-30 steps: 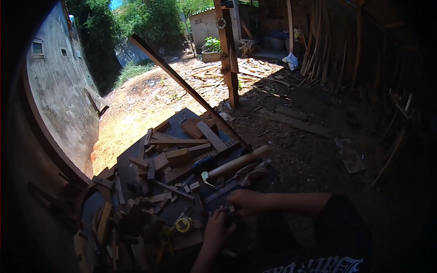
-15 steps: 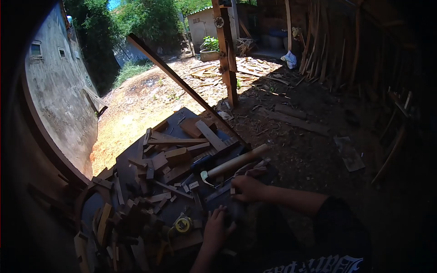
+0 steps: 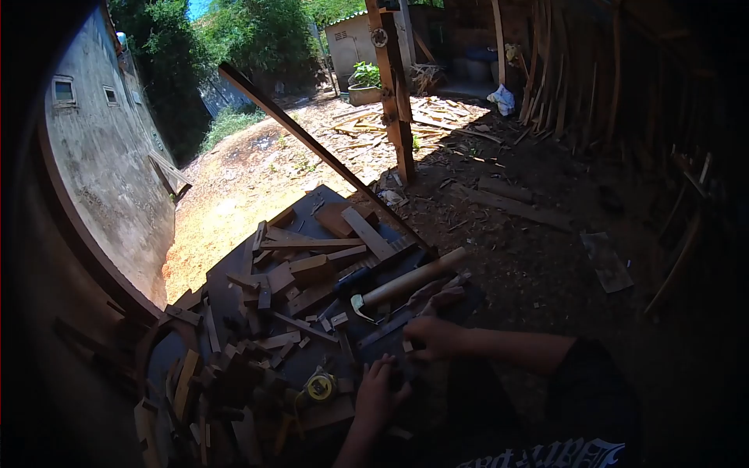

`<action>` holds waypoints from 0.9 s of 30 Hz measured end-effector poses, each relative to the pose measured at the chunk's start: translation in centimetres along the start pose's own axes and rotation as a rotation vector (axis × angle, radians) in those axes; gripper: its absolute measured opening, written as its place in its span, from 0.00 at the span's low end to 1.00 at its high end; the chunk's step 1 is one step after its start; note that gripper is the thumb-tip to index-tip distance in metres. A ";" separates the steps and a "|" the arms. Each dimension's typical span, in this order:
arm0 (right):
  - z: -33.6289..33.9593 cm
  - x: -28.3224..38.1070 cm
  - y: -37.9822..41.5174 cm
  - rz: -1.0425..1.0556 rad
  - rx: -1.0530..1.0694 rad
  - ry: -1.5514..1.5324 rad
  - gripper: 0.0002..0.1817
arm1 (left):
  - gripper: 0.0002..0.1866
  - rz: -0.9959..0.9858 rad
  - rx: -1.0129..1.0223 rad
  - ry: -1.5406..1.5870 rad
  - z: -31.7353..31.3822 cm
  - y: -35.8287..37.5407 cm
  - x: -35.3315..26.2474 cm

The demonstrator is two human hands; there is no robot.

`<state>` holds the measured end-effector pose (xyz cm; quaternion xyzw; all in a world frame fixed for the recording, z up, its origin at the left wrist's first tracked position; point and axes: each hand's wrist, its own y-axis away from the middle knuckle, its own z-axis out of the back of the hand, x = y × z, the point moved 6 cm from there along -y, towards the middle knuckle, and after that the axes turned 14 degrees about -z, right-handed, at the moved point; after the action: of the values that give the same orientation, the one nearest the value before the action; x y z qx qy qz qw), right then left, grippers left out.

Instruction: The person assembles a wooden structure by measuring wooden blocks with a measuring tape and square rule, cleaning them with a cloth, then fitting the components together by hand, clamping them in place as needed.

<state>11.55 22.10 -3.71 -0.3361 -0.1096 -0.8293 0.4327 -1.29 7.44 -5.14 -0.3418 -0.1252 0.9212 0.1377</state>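
At the near edge of the dark worktable (image 3: 242, 290), my right hand (image 3: 434, 338) is closed on a small pale wood block (image 3: 408, 345). My left hand (image 3: 378, 394) lies just left of it, low on the table edge; shadow hides what its fingers touch. A hammer (image 3: 413, 278) with a pale wooden handle rests beyond my right hand, its metal head pointing left. Left of my left hand sits a yellow tape measure (image 3: 320, 385). Wood offcuts of many sizes cover the table, among them a thick block (image 3: 310, 269).
A long wooden bar (image 3: 312, 156) slants up from the table's right side. Behind it stands a wooden post (image 3: 395, 117). A grey wall (image 3: 101, 156) runs along the left. Planks (image 3: 515, 204) lie on the shaded ground at the right.
The whole view has shifted slightly, so the table and hands appear a little further right and down. My right hand still holds the small block, turned slightly.
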 end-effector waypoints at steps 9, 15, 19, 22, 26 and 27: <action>0.3 -1.1 -0.6 -0.104 0.026 0.065 0.19 | 0.26 -0.003 -0.026 -0.019 -0.2 0.0 0.3; -1.6 2.6 2.1 0.102 0.079 0.136 0.21 | 0.23 0.029 -0.040 0.016 0.0 0.0 0.0; 0.5 -0.4 -0.1 -0.051 0.019 0.149 0.20 | 0.24 0.000 -0.036 0.011 -0.2 0.1 -0.2; -2.1 3.1 2.3 0.086 0.125 0.079 0.17 | 0.24 -0.003 -0.033 0.006 0.1 0.1 -0.3; 0.4 0.6 0.4 0.017 -0.112 0.225 0.13 | 0.24 -0.001 -0.035 -0.001 0.1 0.0 -0.3; 0.2 0.9 0.9 0.048 -0.107 0.212 0.12 | 0.25 -0.002 -0.038 -0.004 0.0 0.0 -0.3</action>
<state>11.96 21.07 -3.08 -0.2716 -0.0105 -0.8542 0.4432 -1.11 7.34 -4.96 -0.3424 -0.1431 0.9191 0.1321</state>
